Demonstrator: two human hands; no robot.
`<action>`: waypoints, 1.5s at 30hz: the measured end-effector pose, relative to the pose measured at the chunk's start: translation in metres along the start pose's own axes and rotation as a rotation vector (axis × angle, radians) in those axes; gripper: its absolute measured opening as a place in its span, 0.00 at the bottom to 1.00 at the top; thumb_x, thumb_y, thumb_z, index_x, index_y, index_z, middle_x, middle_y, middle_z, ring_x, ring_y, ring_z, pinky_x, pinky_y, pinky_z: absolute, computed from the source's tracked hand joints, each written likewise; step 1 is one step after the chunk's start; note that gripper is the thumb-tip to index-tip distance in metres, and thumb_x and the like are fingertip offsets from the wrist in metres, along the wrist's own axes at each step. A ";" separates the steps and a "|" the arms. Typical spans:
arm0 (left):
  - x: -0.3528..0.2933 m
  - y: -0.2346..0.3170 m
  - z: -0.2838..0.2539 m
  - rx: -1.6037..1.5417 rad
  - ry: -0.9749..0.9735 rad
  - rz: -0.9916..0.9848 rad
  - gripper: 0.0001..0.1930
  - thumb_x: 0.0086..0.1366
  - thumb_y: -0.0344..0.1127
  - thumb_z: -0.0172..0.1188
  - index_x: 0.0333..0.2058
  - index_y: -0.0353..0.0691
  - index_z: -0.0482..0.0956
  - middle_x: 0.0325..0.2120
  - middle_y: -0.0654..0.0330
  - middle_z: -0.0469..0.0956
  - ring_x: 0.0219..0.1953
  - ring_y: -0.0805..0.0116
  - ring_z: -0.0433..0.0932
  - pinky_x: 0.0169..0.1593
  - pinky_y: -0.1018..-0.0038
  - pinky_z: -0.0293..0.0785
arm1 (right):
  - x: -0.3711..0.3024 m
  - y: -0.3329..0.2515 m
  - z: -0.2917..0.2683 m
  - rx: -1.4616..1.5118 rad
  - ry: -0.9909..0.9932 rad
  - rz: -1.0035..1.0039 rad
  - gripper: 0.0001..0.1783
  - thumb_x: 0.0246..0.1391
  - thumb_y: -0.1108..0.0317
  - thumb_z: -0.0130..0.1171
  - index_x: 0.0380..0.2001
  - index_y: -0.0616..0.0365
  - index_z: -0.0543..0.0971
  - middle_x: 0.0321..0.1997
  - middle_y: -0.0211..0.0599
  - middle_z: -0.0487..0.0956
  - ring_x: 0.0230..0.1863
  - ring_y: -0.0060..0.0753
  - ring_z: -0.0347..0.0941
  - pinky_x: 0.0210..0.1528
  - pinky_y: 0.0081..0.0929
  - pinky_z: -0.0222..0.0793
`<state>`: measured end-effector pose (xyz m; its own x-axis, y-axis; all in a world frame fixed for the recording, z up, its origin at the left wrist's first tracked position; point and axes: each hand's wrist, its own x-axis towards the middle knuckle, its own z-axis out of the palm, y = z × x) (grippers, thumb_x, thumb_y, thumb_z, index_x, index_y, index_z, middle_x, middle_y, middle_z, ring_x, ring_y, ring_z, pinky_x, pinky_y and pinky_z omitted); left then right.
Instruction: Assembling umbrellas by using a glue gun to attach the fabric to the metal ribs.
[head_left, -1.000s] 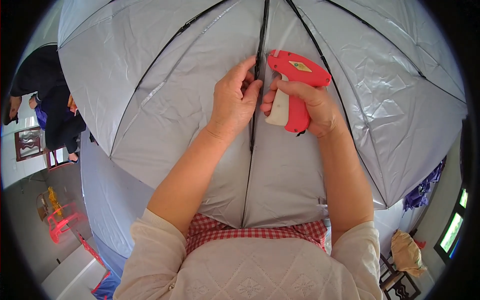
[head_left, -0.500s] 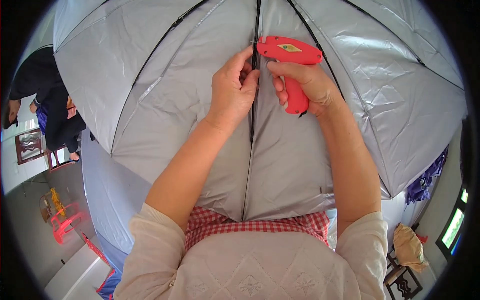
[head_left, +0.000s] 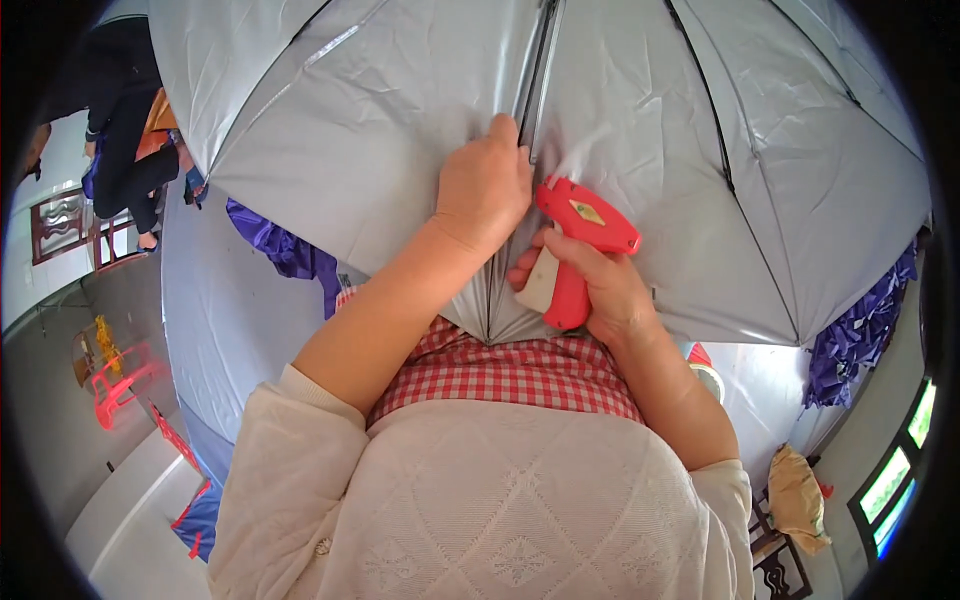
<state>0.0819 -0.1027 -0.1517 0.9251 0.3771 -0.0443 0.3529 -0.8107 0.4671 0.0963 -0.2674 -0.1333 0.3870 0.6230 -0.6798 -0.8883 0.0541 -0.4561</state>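
Note:
Across my lap spreads an open silver-grey umbrella [head_left: 390, 140], its underside with black ribs facing me. My left hand [head_left: 484, 190] is closed around the middle rib [head_left: 540, 75], with most of the fingertips hidden behind the hand. Just right of that rib, my right hand [head_left: 615, 290] grips a red tagging gun [head_left: 592, 218]. Its pale trigger [head_left: 541, 282] shows in front of the fingers. The gun's nose points up and left, near the left hand but apart from the rib; its needle tip is blurred.
Purple crumpled fabric [head_left: 280, 240] lies at the canopy's left edge, with more purple fabric [head_left: 860, 330] at the right. A person in dark clothes [head_left: 125, 110] is at the far left. A red plastic stool [head_left: 115, 390] and a tan sack [head_left: 798, 498] stand off to the sides.
The tagging gun has come down and away from the rib, and its trigger now shows. My left hand has closed around the rib. The canopy's near edge has shifted up in the view.

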 end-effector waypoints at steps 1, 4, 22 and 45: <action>-0.004 -0.001 0.000 -0.128 0.107 0.004 0.07 0.59 0.28 0.56 0.33 0.33 0.69 0.22 0.49 0.78 0.23 0.54 0.79 0.27 0.62 0.76 | 0.002 -0.001 0.000 -0.007 -0.035 -0.066 0.13 0.55 0.65 0.58 0.38 0.64 0.74 0.32 0.47 0.79 0.33 0.46 0.79 0.36 0.39 0.77; -0.013 -0.001 -0.004 -0.774 -0.015 -0.312 0.05 0.60 0.27 0.57 0.34 0.34 0.71 0.21 0.56 0.77 0.21 0.68 0.77 0.24 0.73 0.74 | 0.008 -0.010 0.001 -0.016 0.023 -0.117 0.12 0.54 0.66 0.58 0.37 0.64 0.75 0.32 0.47 0.79 0.32 0.46 0.80 0.35 0.39 0.77; -0.019 -0.010 -0.012 -1.123 -0.040 -0.400 0.07 0.61 0.27 0.58 0.36 0.30 0.75 0.24 0.61 0.76 0.24 0.76 0.75 0.25 0.79 0.71 | 0.027 -0.009 -0.008 0.130 -0.249 0.009 0.12 0.55 0.66 0.56 0.37 0.63 0.75 0.33 0.47 0.80 0.34 0.47 0.80 0.39 0.42 0.78; 0.007 -0.027 -0.072 -0.054 0.027 -0.135 0.21 0.51 0.30 0.68 0.42 0.32 0.70 0.35 0.49 0.75 0.37 0.58 0.76 0.40 0.65 0.74 | 0.009 -0.077 -0.006 -0.258 -0.100 -0.076 0.13 0.52 0.63 0.61 0.38 0.60 0.77 0.33 0.37 0.79 0.34 0.33 0.78 0.34 0.33 0.76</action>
<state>0.0685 -0.0457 -0.1013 0.8652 0.4938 -0.0869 0.4654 -0.7265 0.5056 0.1693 -0.2711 -0.1079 0.4119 0.6994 -0.5841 -0.7606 -0.0891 -0.6431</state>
